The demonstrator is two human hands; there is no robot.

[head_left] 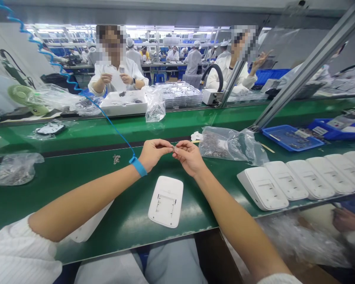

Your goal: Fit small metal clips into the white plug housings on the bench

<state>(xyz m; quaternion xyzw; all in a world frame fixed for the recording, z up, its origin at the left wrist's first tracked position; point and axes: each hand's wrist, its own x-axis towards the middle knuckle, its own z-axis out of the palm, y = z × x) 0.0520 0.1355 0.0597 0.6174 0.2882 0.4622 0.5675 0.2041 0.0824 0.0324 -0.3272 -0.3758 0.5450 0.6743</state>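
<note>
My left hand (pixel 154 153) and my right hand (pixel 188 156) meet above the green bench (pixel 77 177), fingertips pinched together on a tiny metal part (pixel 173 148). A blue wrist strap (pixel 137 166) with a coiled blue cord (pixel 47 55) circles my left wrist. Just below the hands a white plastic housing (pixel 166 201) lies flat on the bench, its recessed side up. Another white piece (pixel 87 228) shows partly under my left forearm.
A row of several white housings (pixel 301 179) lies at the right. A clear bag of small metal parts (pixel 227 144) sits behind my right hand, another bag (pixel 13 169) at far left. Blue trays (pixel 291 137) stand at right. Two workers (pixel 116 77) sit opposite; a slanted metal rail (pixel 307 67) crosses right.
</note>
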